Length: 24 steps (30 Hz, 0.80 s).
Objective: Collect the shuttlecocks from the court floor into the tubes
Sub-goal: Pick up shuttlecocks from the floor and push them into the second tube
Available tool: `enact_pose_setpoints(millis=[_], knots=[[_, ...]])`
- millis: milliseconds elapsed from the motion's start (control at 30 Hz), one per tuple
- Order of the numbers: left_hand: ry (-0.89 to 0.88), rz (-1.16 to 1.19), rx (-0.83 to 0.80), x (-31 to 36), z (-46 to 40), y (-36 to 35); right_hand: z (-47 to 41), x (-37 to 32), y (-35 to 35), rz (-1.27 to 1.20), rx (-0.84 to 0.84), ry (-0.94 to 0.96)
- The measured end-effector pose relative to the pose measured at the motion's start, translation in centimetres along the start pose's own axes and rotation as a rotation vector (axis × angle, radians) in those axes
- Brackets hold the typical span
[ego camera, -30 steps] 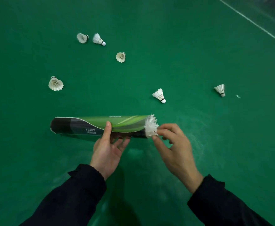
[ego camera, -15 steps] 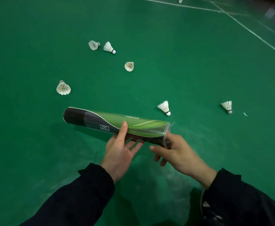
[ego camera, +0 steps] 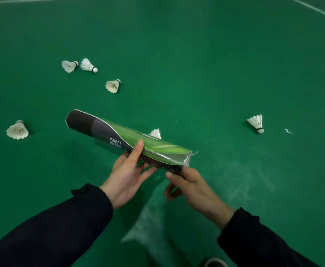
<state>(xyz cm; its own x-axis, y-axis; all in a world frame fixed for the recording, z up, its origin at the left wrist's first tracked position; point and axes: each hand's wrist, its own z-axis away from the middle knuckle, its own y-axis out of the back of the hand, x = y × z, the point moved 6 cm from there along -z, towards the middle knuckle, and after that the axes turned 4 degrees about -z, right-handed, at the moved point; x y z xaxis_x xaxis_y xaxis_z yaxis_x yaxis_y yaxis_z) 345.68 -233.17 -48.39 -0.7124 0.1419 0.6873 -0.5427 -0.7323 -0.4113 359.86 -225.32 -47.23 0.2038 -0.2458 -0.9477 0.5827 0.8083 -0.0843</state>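
Observation:
My left hand (ego camera: 128, 173) holds a green and black shuttlecock tube (ego camera: 119, 136) from below, thumb on top, tilted with its dark end up to the left. My right hand (ego camera: 188, 185) grips the tube's near open end from underneath. Several white shuttlecocks lie on the green floor: one at the left (ego camera: 17, 130), two together far left (ego camera: 69, 66) (ego camera: 88, 65), one beyond the tube (ego camera: 113, 86), one partly hidden behind the tube (ego camera: 155, 133), and one at the right (ego camera: 256, 123). No shuttlecock shows at the tube's mouth.
The green court floor (ego camera: 215, 64) stretches all round, with white lines at the top left (ego camera: 32, 0) and top right (ego camera: 311, 7). A small white scrap (ego camera: 288, 131) lies near the right shuttlecock. A shoe tip (ego camera: 214, 262) shows at the bottom edge.
The shuttlecock held at the tube's mouth has gone inside. The tube has tilted, its dark end rising to the left. My right hand moved from the feathers to under the tube's end.

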Motion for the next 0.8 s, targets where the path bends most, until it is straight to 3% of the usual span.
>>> enact_pose_setpoints(millis=[167,333,567,800], knots=[[-0.023,-0.012,0.021,0.8,-2.7,-7.0,-0.5,-3.2,8.2,-0.071,0.028,0.134],[-0.03,-0.079,0.027,-0.6,-7.8,-14.3,-1.8,-3.5,17.0,-0.144,0.183,0.205],[0.069,-0.107,-0.008,-8.5,-16.2,-25.3,-1.4,1.3,29.5,-0.316,0.626,0.191],[0.116,-0.062,0.043,-13.0,-20.8,-32.3,-3.8,2.1,36.5,-0.348,0.814,0.188]])
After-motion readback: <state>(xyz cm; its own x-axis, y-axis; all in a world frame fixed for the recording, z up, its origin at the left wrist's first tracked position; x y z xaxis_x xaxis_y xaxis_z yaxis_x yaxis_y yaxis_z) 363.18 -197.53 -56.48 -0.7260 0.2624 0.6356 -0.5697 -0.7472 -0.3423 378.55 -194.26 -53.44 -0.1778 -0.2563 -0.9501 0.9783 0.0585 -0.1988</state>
